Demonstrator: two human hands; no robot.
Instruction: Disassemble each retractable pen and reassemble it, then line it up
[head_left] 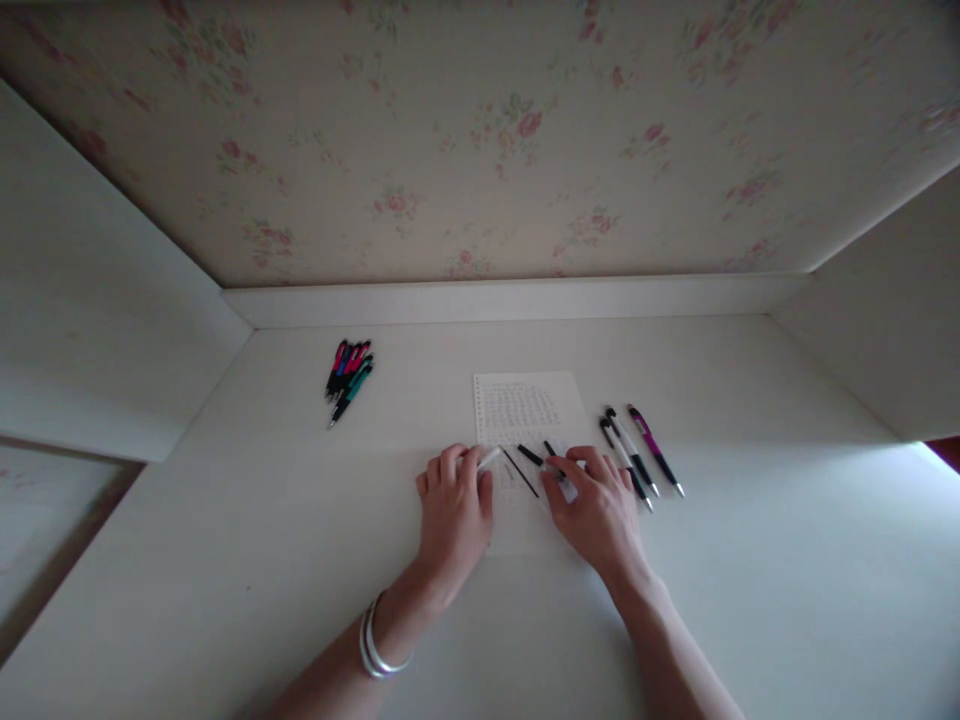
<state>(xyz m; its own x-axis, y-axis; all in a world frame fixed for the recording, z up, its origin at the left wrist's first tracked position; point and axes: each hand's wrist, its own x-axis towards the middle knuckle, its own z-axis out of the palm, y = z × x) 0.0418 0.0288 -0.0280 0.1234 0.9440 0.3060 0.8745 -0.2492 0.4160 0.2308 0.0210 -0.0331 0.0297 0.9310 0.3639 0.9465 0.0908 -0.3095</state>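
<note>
A sheet of handwritten paper (525,400) lies on the desk, with loose pen parts on its lower half. My left hand (455,505) is at the sheet's left edge, fingers curled around a white pen barrel (489,457). Across from it, my right hand (600,508) is closed, its thumb and fingertips on a white pen part (570,490) that they partly hide. A thin black ink refill (520,472) lies between the hands. Beside my right fingertips is a short black pen part (530,455), with another dark piece (550,448) just beyond it.
Right of the paper lie two white-and-black pens (632,450) and a purple-and-black pen (655,448). A bunch of several coloured pens (349,378) rests at the back left of the white desk (300,540). White panels flank the desk; a floral-papered wall (465,150) stands behind.
</note>
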